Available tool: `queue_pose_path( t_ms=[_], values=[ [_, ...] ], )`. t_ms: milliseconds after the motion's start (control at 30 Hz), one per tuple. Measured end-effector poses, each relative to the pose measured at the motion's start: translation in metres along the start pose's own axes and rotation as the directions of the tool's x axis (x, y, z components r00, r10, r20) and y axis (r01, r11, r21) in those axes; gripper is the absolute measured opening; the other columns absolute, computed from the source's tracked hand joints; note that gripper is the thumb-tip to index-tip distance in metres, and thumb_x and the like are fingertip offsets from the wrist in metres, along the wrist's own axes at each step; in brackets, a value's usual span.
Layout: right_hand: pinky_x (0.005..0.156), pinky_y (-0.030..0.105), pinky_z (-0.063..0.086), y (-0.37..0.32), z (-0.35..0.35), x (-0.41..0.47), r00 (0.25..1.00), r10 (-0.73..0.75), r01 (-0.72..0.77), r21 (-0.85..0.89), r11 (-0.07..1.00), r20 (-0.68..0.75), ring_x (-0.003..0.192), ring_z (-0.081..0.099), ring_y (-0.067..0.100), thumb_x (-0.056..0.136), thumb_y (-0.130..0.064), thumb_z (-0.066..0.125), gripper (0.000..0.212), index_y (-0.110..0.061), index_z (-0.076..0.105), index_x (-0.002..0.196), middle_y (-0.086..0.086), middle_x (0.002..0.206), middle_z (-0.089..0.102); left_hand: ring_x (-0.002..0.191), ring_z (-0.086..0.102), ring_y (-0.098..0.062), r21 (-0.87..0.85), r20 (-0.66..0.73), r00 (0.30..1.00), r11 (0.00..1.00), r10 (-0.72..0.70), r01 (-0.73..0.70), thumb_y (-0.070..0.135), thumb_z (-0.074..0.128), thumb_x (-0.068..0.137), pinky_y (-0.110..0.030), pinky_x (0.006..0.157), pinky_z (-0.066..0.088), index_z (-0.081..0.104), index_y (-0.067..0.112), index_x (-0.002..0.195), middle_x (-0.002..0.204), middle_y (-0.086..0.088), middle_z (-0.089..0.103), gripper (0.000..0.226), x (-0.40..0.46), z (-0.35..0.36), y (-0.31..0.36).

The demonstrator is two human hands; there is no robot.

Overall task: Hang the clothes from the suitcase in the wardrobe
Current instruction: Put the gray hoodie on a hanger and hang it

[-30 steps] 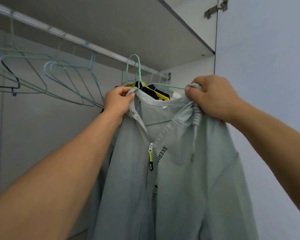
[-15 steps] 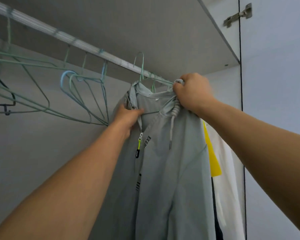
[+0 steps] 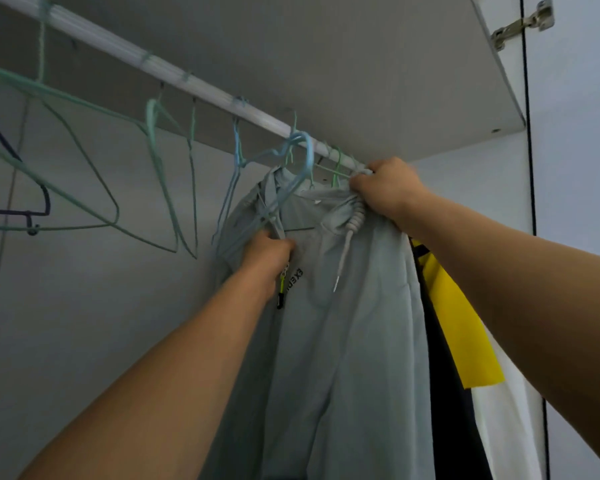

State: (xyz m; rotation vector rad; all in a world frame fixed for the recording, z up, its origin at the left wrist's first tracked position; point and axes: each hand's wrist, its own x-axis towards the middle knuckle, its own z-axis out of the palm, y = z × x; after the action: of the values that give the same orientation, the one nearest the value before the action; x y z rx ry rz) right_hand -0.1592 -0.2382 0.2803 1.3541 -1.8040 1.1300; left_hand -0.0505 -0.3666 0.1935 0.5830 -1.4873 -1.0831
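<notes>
Two bare hands reach up into the wardrobe and work on a pale grey zip hoodie (image 3: 354,341) that hangs just under the clothes rail (image 3: 174,72). The left hand (image 3: 269,252) is closed on the hoodie's front at the top of the zip, its fist just above the yellow-and-black zipper pull (image 3: 281,289), with the lower wires of a light blue hanger (image 3: 291,157) running down to it. The right hand (image 3: 385,188) is clenched on the bunched collar fabric at the hoodie's right shoulder, close beneath the rail and touching the green hanger hooks there; a coiled grey drawstring (image 3: 352,233) dangles below its knuckles. Whether the hoodie's own hanger hook already sits on the rail cannot be told, as fabric and fist cover it. Left of the hoodie, several empty mint-green hangers (image 3: 84,133) and a dark one (image 3: 32,209) hang tilted along the rail. Right of it, pressed against its side, hang a yellow garment (image 3: 465,341), a dark garment (image 3: 454,427) and a white one (image 3: 510,427). A grey shelf (image 3: 361,64) spans above the rail, and a metal hinge (image 3: 523,24) shows at the upper right.
</notes>
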Motion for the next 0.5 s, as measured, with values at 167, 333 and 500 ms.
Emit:
queue_pose_path(
  t_ms=[167, 333, 500],
  values=[
    [0.070, 0.034, 0.036, 0.023, 0.010, -0.011, 0.999, 0.028, -0.025, -0.168, 0.985, 0.019, 0.088, 0.052, 0.032, 0.096, -0.059, 0.034, 0.056, -0.008, 0.056, 0.099, 0.020, 0.104, 0.061, 0.057, 0.052, -0.013, 0.087, 0.062, 0.995, 0.994, -0.074, 0.069, 0.010, 0.059, 0.092, -0.019, 0.046, 0.040, 0.055, 0.012, 0.072, 0.069, -0.005, 0.058, 0.021, -0.008, -0.008, -0.022],
    [0.080, 0.041, 0.035, 0.019, 0.017, -0.040, 0.925, -0.254, 0.132, -0.390, 0.911, -0.283, 0.105, 0.050, 0.036, 0.096, -0.055, 0.030, 0.058, -0.007, 0.055, 0.116, 0.017, 0.113, 0.057, 0.054, 0.048, -0.011, 0.205, 0.169, 0.982, 0.977, -0.089, 0.053, 0.016, 0.069, 0.088, -0.013, 0.038, 0.035, 0.051, 0.015, 0.066, 0.064, -0.003, 0.056, 0.028, -0.028, -0.008, -0.030],
    [0.059, 0.033, 0.039, 0.005, 0.057, -0.112, 0.769, -0.639, 0.586, -0.417, 0.695, 0.018, 0.076, 0.062, 0.031, 0.094, -0.030, 0.046, 0.030, -0.010, 0.065, 0.080, 0.011, 0.080, 0.065, 0.047, 0.047, -0.008, 0.382, 0.253, 0.961, 0.924, -0.110, 0.005, 0.013, 0.069, 0.086, -0.015, 0.038, 0.033, 0.056, 0.014, 0.063, 0.054, 0.000, 0.055, 0.026, -0.040, -0.008, -0.036]
  ],
)
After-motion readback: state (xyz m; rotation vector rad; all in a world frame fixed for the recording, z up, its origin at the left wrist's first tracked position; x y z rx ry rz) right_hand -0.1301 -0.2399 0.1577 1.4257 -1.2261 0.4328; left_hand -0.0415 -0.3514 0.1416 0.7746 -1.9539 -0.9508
